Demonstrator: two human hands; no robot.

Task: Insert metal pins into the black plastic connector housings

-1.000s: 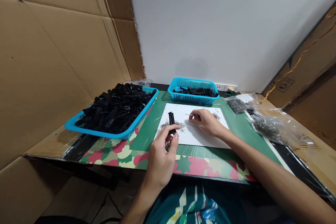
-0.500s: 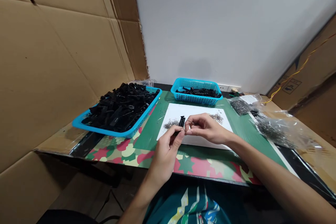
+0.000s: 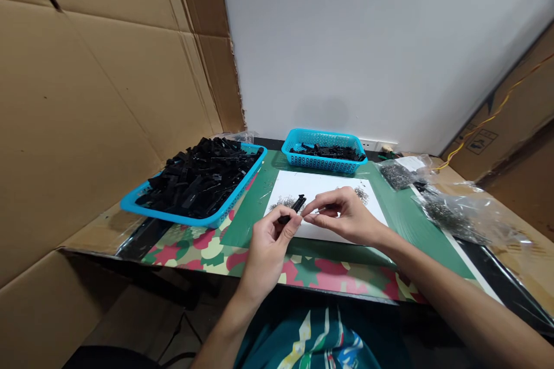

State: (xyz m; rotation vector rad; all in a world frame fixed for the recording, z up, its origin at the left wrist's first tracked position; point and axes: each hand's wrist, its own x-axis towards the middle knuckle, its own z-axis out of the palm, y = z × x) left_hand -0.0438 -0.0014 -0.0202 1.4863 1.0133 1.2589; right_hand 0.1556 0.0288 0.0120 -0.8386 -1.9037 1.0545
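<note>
My left hand (image 3: 272, 236) grips a narrow black plastic part (image 3: 298, 204) between thumb and fingers, its far end tilted up to the right. Close against that part, my right hand (image 3: 341, 216) is closed in a pinch, thumb and forefinger meeting beside the left thumb. Whatever sits in the right fingertips is too small to make out. Beneath both hands lies a white sheet (image 3: 320, 181). A pile of small metal pieces (image 3: 283, 203) rests on it behind the left hand, and another pile (image 3: 361, 195) shows beyond the right hand.
To the left, a large blue basket (image 3: 216, 219) is heaped with black plastic parts. A smaller blue basket (image 3: 324, 165) with similar parts stands at the back. Clear bags (image 3: 396, 176) of small metal pieces lie on the right. Cardboard (image 3: 108, 98) walls the left side.
The black part in my left hand has tipped over to the right and sits lower. My right forefinger has straightened, and its tip stays close to the part.
</note>
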